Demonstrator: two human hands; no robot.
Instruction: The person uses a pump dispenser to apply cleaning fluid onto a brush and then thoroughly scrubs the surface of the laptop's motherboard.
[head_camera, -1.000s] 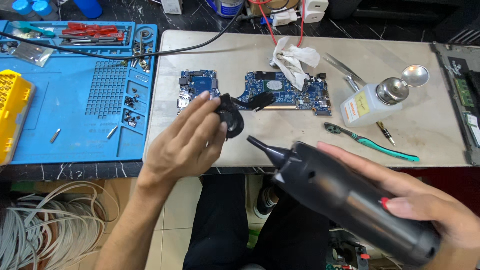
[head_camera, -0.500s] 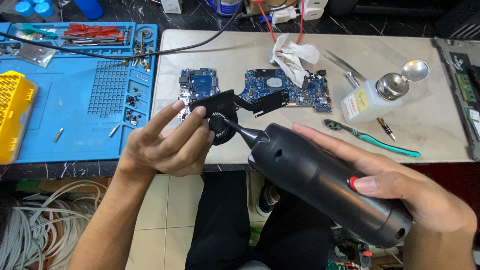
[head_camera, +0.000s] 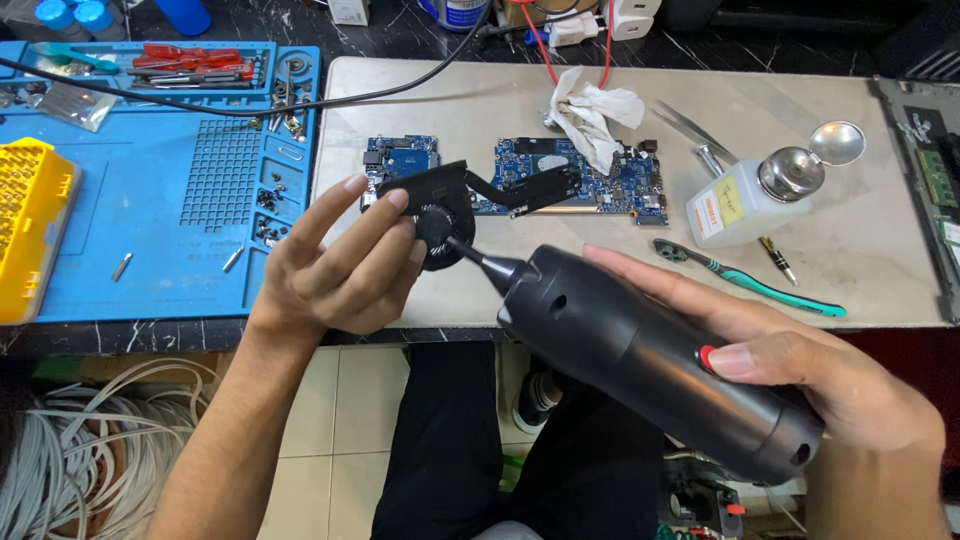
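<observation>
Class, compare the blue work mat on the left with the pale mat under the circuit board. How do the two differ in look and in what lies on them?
The blue mat has moulded compartments and a grid of small cells; the pale mat is smooth and plain. The blue mat holds loose screws and red-handled tools; the pale mat holds a circuit board, a crumpled cloth, a bottle and a toothbrush. Both lie flat on the same dark bench.

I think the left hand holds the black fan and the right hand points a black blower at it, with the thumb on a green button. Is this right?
Not quite: the button is red, not green. The head view shows the left hand holding the black fan, and the right hand aiming the black blower at it, thumb on the red button.
</observation>
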